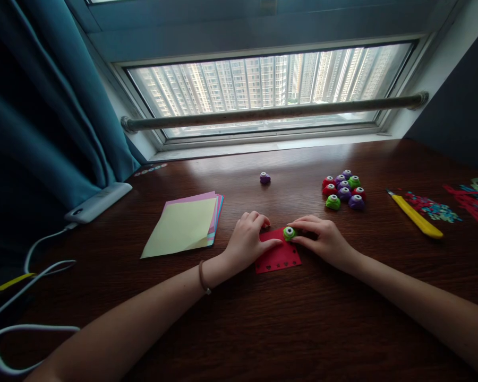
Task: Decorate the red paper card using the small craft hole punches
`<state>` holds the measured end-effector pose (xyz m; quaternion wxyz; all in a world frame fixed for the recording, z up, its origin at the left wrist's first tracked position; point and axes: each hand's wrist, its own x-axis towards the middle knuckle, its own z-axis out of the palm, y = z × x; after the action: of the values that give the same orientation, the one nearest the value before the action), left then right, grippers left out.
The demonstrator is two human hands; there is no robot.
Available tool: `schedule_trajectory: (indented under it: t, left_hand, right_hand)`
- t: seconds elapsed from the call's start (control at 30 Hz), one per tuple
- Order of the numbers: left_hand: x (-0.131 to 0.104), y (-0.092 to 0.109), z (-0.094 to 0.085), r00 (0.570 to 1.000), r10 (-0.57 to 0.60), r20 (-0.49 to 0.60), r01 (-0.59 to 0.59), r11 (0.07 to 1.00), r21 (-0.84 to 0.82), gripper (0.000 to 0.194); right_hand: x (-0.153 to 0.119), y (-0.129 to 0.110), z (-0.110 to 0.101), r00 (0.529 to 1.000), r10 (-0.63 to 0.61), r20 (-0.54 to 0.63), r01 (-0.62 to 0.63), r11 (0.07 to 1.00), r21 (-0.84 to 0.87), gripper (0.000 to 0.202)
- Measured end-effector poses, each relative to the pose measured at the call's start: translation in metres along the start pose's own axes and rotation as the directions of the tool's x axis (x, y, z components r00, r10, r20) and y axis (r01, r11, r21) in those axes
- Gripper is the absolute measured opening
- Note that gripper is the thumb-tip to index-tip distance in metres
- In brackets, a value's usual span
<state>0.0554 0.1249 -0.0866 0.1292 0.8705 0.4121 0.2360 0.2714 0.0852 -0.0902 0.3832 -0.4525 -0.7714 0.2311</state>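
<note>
A small green paper punch (289,233), with a star mark on its white top, sits at the far right corner of a sheet of red paper (276,257). The fingertips of my right hand (322,239) pinch this punch from the right. From the left, my left hand (249,239) grips the paper, its thumb lying on the sheet and its fingers curled by the far left edge. Small cut-out shapes, hearts and stars among them, run along the paper's near edge and up its right side.
Left of my hands lies a stack of coloured paper (183,225). A purple punch (265,178) stands alone farther back. Several punches (344,193), a yellow craft knife (416,215) and paper confetti (432,207) are to the right. A white power bank (99,202) with cables sits left.
</note>
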Motion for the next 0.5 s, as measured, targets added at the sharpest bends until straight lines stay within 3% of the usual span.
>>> schedule_trajectory:
  t: [0.4, 0.5]
  left_hand:
    - [-0.0025, 0.0027, 0.0000, 0.999, 0.051, 0.013, -0.052, 0.995, 0.084, 0.036]
    - [-0.0047, 0.0042, -0.0009, 0.994, 0.107, -0.038, -0.105, 0.993, 0.046, 0.040]
  right_hand:
    - [0.0020, -0.0031, -0.0016, 1.000, 0.018, 0.025, -0.018, 1.000, -0.003, 0.024]
    - [0.0024, -0.0065, -0.0023, 0.999, 0.036, 0.031, -0.036, 0.999, 0.013, 0.026]
